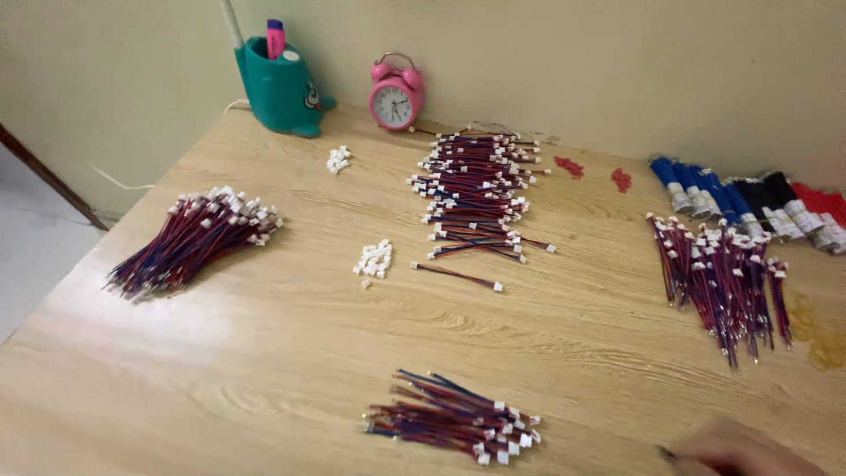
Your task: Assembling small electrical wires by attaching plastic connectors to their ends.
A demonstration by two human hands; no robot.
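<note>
While only the right hand (740, 451) shows, low at the frame's bottom right edge, its fingers seem to pinch a thin dark wire end, though blur and cropping leave that uncertain. Nearest to it lies a loose bundle of red-and-blue wires with small white plastic connectors (454, 419) on the pale wood-grain tabletop (264, 353). By my judgement, sorting or fitting leads is in hand; picking one lead calls for a fine pinch. Similar bundles lie at left (189, 238), centre (476, 189) and right (723, 269). Blue, black and red banded wire packs (749, 204) line the far right. The left hand is out of view.
</note>
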